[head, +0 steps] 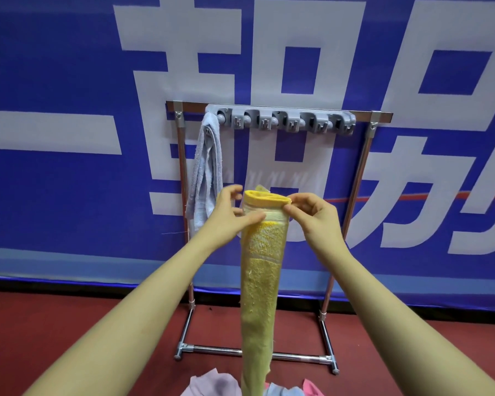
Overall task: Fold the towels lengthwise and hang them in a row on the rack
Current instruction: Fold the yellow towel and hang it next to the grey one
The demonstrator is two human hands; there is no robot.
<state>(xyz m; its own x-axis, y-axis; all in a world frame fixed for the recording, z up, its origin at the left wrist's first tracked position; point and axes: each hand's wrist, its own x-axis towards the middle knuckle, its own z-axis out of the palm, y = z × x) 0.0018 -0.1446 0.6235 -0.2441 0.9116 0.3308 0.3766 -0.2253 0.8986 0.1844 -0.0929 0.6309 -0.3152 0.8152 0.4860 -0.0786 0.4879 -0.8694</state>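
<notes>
A yellow towel [262, 270], folded into a long narrow strip, hangs straight down in front of me. My left hand [231, 212] pinches its top from the left and my right hand [312, 215] pinches the top right corner. Behind them stands a metal rack [363, 167] with a grey holder bar [283, 118] of several clips across its top rail. A pale blue towel [207, 167] hangs from the leftmost clip. The other clips hold nothing.
A blue banner with large white characters covers the wall behind the rack. The floor is dark red. At the bottom edge lie more towels: a lilac one [215, 384], a light blue one [280, 391] and a pink one [312, 388].
</notes>
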